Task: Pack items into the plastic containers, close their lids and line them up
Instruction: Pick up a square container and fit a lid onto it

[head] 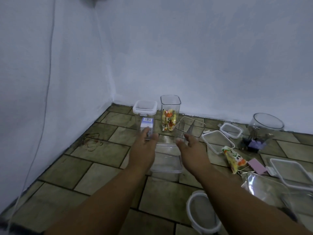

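Both grips open, empty: left hand (144,146) and right hand (193,146) flank clear container (166,160) on floor (105,153) near wall corner.

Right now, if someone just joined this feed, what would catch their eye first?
Both bare hands, left hand and right hand, reach out open over a clear container on the tiled floor. Behind them, by the wall, stands a lidded tall container with a blue box, beside an open tall container holding yellow snack packets.
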